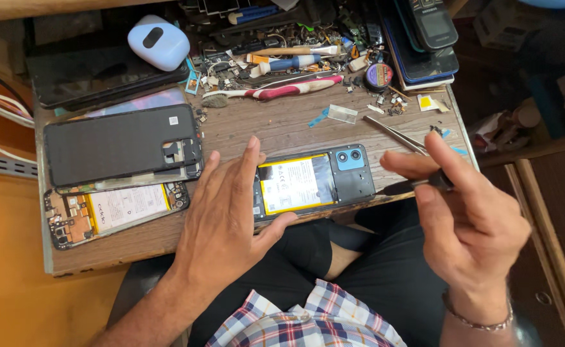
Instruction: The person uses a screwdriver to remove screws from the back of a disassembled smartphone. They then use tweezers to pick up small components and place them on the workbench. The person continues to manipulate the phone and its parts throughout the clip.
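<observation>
On the left of the tabletop (244, 125) I saw a black back cover (118, 144) lying flat over a second opened phone (112, 212), parked out of the way, its battery and board exposed. My left hand (228, 215) lay spread wide, palm down, fingers pressing the left end of the open phone (314, 183) and thumb hooked under its near edge, which I judged pinned it against sliding. That phone sat at the tabletop's near edge, back off, yellow-bordered battery up, camera block to the right. My right hand (466, 218) hovered just right of it, pinching a dark-handled tool (411, 186), tip aimed at the phone. Tweezers (395, 135) lay just behind, within reach. Brushes and small parts cluttered the far edge.
</observation>
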